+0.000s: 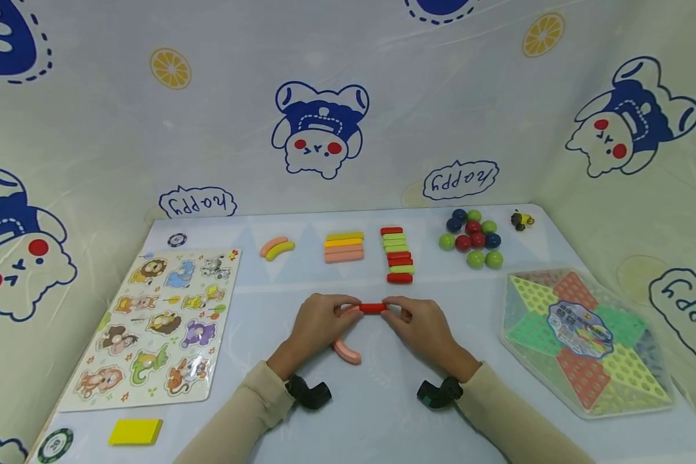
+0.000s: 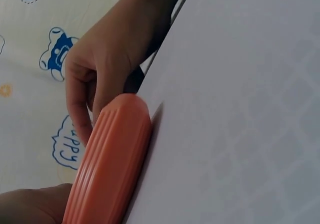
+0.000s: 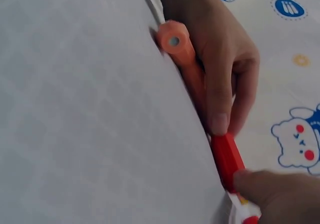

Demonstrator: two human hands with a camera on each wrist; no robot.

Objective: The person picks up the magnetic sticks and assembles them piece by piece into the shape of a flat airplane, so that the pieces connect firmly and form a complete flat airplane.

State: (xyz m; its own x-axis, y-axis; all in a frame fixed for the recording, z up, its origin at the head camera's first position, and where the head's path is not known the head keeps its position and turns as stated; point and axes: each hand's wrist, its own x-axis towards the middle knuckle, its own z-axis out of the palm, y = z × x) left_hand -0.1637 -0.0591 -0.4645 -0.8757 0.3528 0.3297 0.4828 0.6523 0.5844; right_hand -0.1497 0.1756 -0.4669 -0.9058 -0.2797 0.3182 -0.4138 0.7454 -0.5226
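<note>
On the table in front of me, my left hand (image 1: 319,325) pinches the left end of a short red stick (image 1: 373,309). My right hand (image 1: 420,328) pinches its other end between thumb and fingertips. A curved salmon-pink stick (image 1: 347,352) reaches out from below the left hand. More pink shows beside the left fingers; whether it is the same piece, I cannot tell. Close up in the left wrist view, the ribbed pink stick (image 2: 110,169) hides the red one. The right wrist view shows a grey disc in the pink stick's end (image 3: 173,40) and the red stick (image 3: 227,161) between both hands.
Behind the hands lie curved sticks (image 1: 277,248), yellow and pink sticks (image 1: 344,247), a red and green column (image 1: 399,254) and several coloured balls (image 1: 472,241). An animal puzzle board (image 1: 168,328) and yellow block (image 1: 135,432) are left; a hexagonal box (image 1: 586,341) is right.
</note>
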